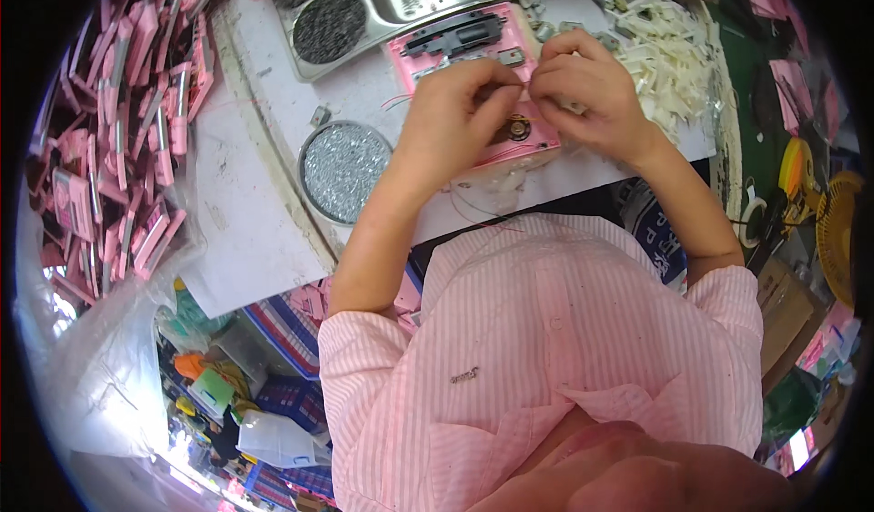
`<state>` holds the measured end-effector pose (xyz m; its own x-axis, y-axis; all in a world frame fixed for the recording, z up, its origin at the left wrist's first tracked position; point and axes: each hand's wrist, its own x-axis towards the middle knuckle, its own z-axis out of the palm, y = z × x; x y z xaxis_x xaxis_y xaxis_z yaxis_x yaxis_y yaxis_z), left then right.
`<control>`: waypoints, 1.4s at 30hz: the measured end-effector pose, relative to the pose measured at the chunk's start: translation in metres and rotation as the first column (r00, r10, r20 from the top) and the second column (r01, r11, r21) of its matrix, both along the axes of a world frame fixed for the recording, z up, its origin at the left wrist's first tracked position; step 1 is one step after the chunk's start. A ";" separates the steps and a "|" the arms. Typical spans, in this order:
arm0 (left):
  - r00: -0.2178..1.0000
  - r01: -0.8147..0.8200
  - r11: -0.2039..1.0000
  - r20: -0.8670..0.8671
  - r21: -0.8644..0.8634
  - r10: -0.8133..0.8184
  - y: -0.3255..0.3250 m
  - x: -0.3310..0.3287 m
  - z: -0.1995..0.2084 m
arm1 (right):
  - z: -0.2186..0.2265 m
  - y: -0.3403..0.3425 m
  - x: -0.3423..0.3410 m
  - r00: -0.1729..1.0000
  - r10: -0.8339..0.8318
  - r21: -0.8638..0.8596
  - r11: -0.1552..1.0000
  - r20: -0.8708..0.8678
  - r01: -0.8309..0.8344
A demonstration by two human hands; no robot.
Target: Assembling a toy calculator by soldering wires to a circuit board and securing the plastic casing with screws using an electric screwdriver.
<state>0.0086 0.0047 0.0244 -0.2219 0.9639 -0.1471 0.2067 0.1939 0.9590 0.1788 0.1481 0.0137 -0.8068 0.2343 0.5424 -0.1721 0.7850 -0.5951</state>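
A pink plastic casing [543, 134] lies on the table in front of me, with a long black mechanism [455, 36] fitted in its far part. Over its near part my left hand [452, 119] comes in from the left, thumb and fingers pinched together. From the right, my right hand [590, 95] is curled with its fingertips almost meeting the left ones. Whatever sits between the fingertips is too small or hidden to name. Just below them a round brass-coloured part [519, 129] shows inside the casing. Thin red and dark wires run out from the casing's left side.
Left of my left wrist stands a round dish [346, 173] of small silvery metal pieces. A metal tray [371, 22] with dark bits is behind. White plastic parts [674, 61] are heaped at right, pink casings [137, 148] at far left. A yellow tape dispenser [795, 171] stands right.
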 end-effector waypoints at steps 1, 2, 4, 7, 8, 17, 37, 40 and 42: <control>0.998 -0.022 1.000 -0.054 -0.010 0.021 -0.003 -0.002 0.003 | 0.001 -0.001 0.003 1.000 -0.005 0.023 1.000 0.003 0.005; 0.994 -0.036 0.999 -0.099 -0.003 0.035 -0.004 -0.003 0.004 | 0.004 0.001 0.007 1.000 -0.017 0.060 0.998 0.014 0.017; 0.975 -0.086 0.994 -0.197 0.070 0.099 -0.003 0.000 0.004 | 0.017 0.013 0.034 0.994 -0.108 0.096 0.990 0.009 0.107; 0.923 -0.183 0.958 -0.296 0.221 0.244 -0.005 0.007 0.004 | 0.004 0.050 0.124 0.761 -0.648 -0.367 0.704 0.017 0.608; 0.915 -0.186 0.953 -0.310 0.241 0.257 -0.006 0.011 0.007 | 0.008 0.067 0.153 0.674 -0.737 -0.562 0.537 0.051 0.629; 0.859 -0.126 0.929 -0.430 0.347 0.277 0.003 0.017 0.009 | -0.003 0.158 0.312 0.220 -0.974 -0.815 0.167 -0.050 0.556; 0.652 -0.177 0.912 -0.650 0.369 0.389 0.019 0.013 -0.021 | -0.001 -0.027 0.078 0.946 -0.306 -0.670 0.680 0.107 0.296; 0.649 -0.182 0.912 -0.651 0.369 0.393 0.018 0.012 -0.021 | -0.003 -0.027 0.074 0.952 -0.275 -0.606 0.738 0.132 0.297; 0.639 -0.178 0.908 -0.657 0.379 0.399 0.018 0.012 -0.023 | -0.006 -0.027 0.073 0.953 -0.280 -0.603 0.742 0.118 0.293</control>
